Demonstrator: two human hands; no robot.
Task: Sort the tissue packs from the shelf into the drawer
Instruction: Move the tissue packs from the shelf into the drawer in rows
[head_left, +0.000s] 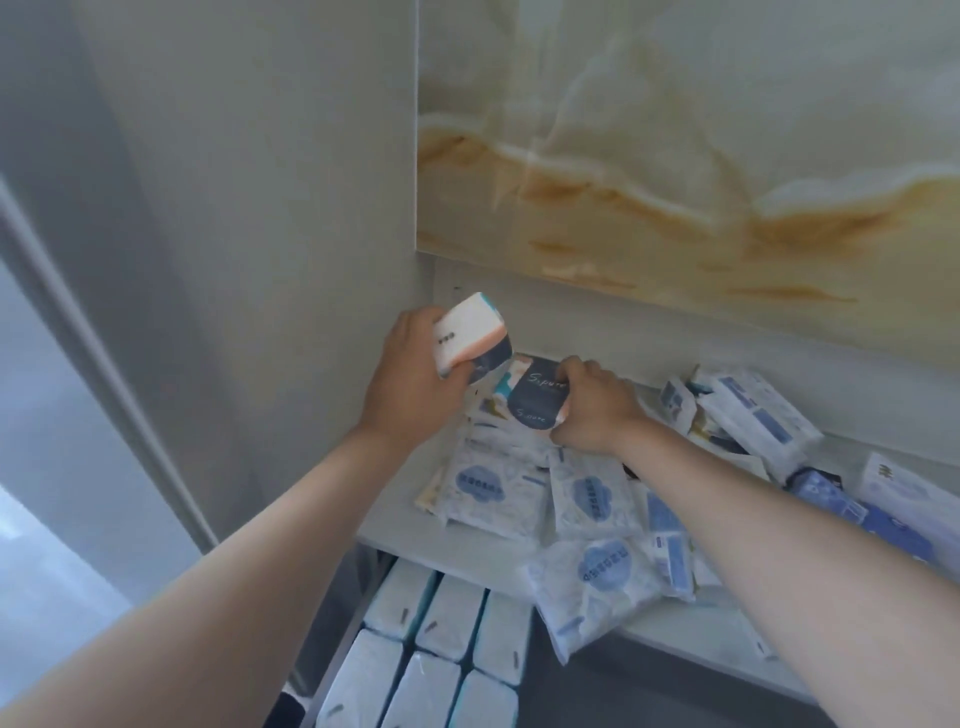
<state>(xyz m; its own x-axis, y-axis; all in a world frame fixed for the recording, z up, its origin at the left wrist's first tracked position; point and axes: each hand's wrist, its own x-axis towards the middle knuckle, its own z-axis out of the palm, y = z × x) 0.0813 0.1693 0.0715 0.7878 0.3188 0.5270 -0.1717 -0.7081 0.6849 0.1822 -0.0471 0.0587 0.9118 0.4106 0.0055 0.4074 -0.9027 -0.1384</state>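
Picking is under way: the left hand holds one tissue pack lifted above the shelf's back left corner, while the right hand closes around a dark pack lying there. Next, both likely go down to the drawer below, already partly filled with rows.

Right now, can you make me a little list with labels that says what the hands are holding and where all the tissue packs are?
left hand: holds a white and pink tissue pack, lifted above the shelf
right hand: grips a dark blue tissue pack at the back of the pile
shelf: white, covered with a loose pile of pale blue packs
drawer: open below the shelf, white packs standing in neat rows
wall: marble pattern behind the shelf
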